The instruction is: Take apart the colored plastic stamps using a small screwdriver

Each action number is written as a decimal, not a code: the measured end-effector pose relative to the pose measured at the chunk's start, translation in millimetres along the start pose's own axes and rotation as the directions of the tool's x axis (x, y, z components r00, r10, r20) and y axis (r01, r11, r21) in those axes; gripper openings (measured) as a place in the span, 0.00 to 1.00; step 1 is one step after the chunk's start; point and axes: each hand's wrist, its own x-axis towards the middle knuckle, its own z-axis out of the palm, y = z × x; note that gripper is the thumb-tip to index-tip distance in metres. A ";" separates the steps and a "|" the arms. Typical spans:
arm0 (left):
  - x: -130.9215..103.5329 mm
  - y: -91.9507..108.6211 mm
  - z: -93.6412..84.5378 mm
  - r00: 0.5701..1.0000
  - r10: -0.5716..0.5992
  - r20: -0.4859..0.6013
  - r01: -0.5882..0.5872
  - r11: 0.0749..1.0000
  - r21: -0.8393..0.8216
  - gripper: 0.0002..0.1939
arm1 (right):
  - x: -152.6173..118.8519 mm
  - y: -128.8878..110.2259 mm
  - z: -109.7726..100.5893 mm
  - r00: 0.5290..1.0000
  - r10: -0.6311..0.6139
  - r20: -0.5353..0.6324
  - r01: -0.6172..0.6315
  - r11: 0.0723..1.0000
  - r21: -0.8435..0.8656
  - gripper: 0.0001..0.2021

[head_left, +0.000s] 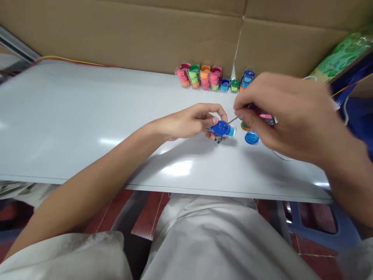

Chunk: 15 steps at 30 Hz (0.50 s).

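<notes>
My left hand (202, 120) is closed around the edge of a small plastic clip-like device with a round blue disc (220, 127) and a light-blue, clear-edged end (232, 131). It holds the device just above the white table. Dark, jagged small parts (220, 139) show under the disc. A thin metal shaft (233, 121), like a screwdriver's, runs from the disc's face up to my right hand (279, 112). Those fingers pinch its dark handle, which is mostly hidden. Below my right fingers lies a loose translucent blue disc (251, 137), and a green and orange round piece (244, 126) is partly covered.
Stacks of colourful plastic pieces (205, 77) line the back of the white table (72, 116), against a cardboard wall (131, 35). A green patterned package (344, 54) leans at the back right. A white cable (282, 156) curves beneath my right wrist.
</notes>
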 end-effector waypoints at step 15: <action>8.0 3.5 3.3 0.968 -0.203 -0.147 0.038 0.699 -0.714 0.08 | -3.8 23.5 9.6 0.996 0.085 -0.031 -0.081 0.991 0.104 0.11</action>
